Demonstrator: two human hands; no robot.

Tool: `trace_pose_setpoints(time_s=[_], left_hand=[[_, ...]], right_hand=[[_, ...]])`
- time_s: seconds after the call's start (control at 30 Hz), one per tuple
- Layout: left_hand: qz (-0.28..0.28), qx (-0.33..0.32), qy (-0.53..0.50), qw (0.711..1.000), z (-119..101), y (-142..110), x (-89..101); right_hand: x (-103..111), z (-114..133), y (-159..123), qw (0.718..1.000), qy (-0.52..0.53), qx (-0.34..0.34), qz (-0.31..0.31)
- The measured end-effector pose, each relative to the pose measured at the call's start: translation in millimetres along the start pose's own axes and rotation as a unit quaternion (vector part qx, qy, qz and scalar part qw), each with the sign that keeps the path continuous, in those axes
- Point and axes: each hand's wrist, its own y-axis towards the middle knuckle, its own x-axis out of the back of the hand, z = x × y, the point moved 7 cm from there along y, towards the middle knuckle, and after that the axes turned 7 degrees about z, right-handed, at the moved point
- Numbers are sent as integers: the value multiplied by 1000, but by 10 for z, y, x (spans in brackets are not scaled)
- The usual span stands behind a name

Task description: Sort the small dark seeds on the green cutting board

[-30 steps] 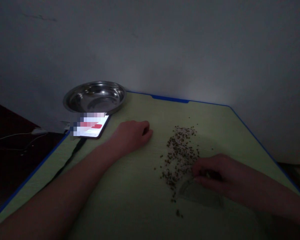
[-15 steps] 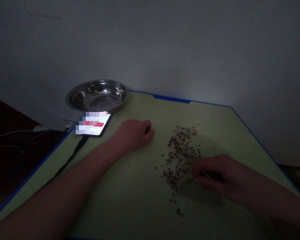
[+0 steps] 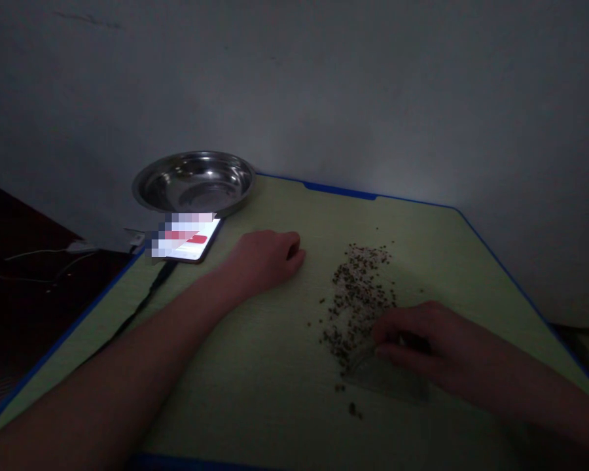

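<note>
A loose heap of mixed dark green beans and white rice-like grains [image 3: 356,288] is spread over the light green tabletop [image 3: 255,392]. My right hand [image 3: 412,333] is at the heap's near right side, with thumb and fingers closed on the edge of a see-through, dish-like thing [image 3: 390,378]. Its near rim reaches the lower beans; the dim light hides its exact kind. To the left of the heap, my left hand [image 3: 269,258] rests on the table with fingers curled in and thumb near the index finger. Nothing shows in it.
At the back left corner stands a shiny steel basin [image 3: 196,186]. A lit phone [image 3: 191,245] lies in front of it, with a black cable [image 3: 144,304] running toward me. Blue edging [image 3: 341,191] rims the table, which meets a grey wall [image 3: 353,98]. White cords [image 3: 29,268] lie at left.
The view has shifted slightly. My right hand and the see-through thing have moved a little left against the heap. My left hand stays where it was.
</note>
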Motion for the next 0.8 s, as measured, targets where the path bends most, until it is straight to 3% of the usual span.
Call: trace_pose_setpoints(time_s=[0.33, 0.8], left_hand=[[-2, -2, -6, 1000, 4, 1, -16], [-6, -5, 3, 1000, 0, 1, -15]], right_hand=[[-38, 26, 3, 1000, -2, 15, 19], [25, 22, 33, 1000, -5, 9, -28]])
